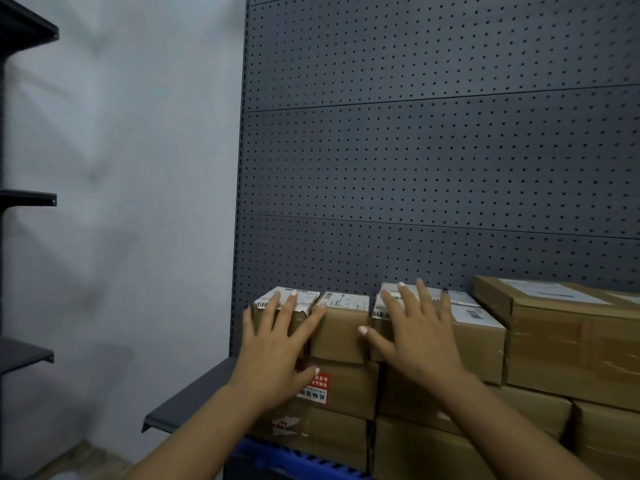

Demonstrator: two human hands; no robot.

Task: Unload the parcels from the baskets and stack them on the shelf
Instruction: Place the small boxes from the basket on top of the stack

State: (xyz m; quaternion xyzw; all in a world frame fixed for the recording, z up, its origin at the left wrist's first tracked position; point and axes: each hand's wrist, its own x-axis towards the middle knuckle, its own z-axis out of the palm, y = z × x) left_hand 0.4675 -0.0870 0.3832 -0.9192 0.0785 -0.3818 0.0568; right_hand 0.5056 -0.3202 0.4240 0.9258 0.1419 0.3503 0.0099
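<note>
Left hand [277,344] flat, fingers straight, against left small box [273,306]; right hand [415,327] flat against right box [450,327]; middle box [341,327] between hands.

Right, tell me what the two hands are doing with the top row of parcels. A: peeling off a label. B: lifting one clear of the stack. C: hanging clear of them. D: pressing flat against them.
D: the left hand and right hand lie spread, fingers straight, against the parcels on the shelf.

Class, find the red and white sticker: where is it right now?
In the head view, the red and white sticker sits lower centre on the front of a cardboard box in the stack's second layer, just right of the left hand.
</note>
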